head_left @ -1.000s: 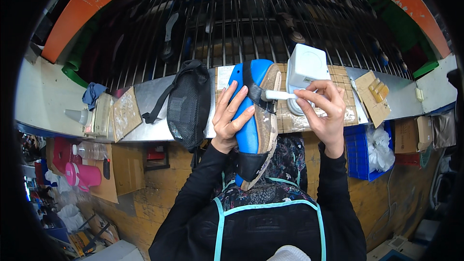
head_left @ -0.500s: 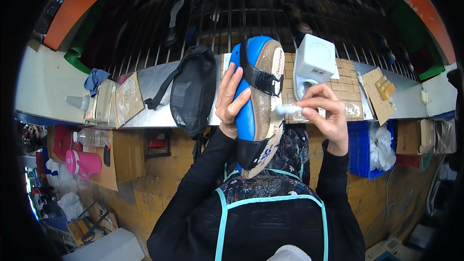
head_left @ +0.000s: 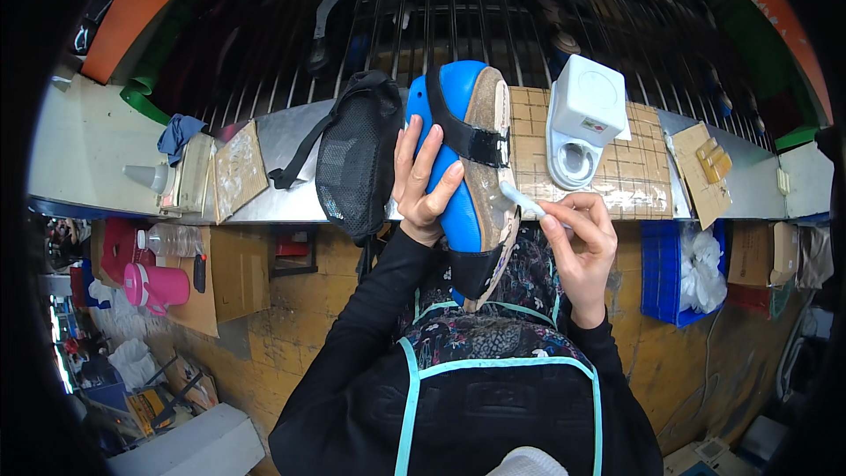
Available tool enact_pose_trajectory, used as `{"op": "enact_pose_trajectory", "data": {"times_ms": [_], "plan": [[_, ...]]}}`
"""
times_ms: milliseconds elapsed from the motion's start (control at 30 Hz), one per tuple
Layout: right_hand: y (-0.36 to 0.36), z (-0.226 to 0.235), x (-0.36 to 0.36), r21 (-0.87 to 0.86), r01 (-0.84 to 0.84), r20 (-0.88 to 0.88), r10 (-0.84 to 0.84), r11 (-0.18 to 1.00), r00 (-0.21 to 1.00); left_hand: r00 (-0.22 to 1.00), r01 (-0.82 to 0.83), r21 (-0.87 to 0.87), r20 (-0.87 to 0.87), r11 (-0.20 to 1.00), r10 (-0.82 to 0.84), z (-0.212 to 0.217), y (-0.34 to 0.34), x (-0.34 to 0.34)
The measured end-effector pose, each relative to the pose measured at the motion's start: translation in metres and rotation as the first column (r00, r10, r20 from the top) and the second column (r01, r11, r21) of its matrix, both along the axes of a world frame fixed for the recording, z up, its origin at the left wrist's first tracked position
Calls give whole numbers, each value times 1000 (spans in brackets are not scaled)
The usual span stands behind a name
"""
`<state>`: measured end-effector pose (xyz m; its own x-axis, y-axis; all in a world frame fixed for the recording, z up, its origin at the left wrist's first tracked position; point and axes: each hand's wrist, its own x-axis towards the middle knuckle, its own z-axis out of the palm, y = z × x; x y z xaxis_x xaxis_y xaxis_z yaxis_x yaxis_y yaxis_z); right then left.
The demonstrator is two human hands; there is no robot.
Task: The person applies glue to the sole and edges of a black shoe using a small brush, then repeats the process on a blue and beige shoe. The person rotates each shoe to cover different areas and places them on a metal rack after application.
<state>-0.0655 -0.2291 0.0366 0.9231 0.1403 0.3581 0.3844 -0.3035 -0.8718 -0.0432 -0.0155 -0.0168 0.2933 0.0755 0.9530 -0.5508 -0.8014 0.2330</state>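
A sandal (head_left: 481, 115) with a cork-coloured sole edge and black straps is fitted on a blue shoe last (head_left: 458, 216). My left hand (head_left: 425, 178) grips the last from its left side, fingers spread over the blue surface. Between thumb and fingertips my right hand (head_left: 577, 242) pinches a slim whitish stick-like tool (head_left: 522, 200). The tool's tip meets the sole's edge near mid-length; its exact kind is unclear. Beyond the right hand stands a white dispenser bottle (head_left: 589, 99) with a round cup at its near end. The far side of the last is hidden.
A black mesh bag (head_left: 359, 163) lies left of the sandal. Cardboard (head_left: 648, 167) is under the dispenser, and a board with amber blocks (head_left: 712, 159) lies further right. Metal rails (head_left: 397, 26) run behind the bench. A blue crate (head_left: 661, 278) holds white plastic bags.
The last has rolled, so less of the insole's top shows. My right hand has come lower and slightly left, and the tool now slants, its tip at the sole's edge.
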Motion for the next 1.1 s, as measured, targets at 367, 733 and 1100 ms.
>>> {"op": "enact_pose_trajectory", "data": {"times_ms": [367, 733, 1100], "plan": [[13, 4, 11, -259, 174, 356, -73, 950, 932, 996, -51, 139, -68, 989, 61, 7, 14, -6], [25, 2, 10, -268, 366, 552, -169, 891, 816, 994, -61, 245, -76, 967, 83, 17, 18, -8], [18, 4, 19, -231, 244, 485, -106, 942, 868, 993, -8, 148, -116, 989, 26, 14, 18, -6]]}}
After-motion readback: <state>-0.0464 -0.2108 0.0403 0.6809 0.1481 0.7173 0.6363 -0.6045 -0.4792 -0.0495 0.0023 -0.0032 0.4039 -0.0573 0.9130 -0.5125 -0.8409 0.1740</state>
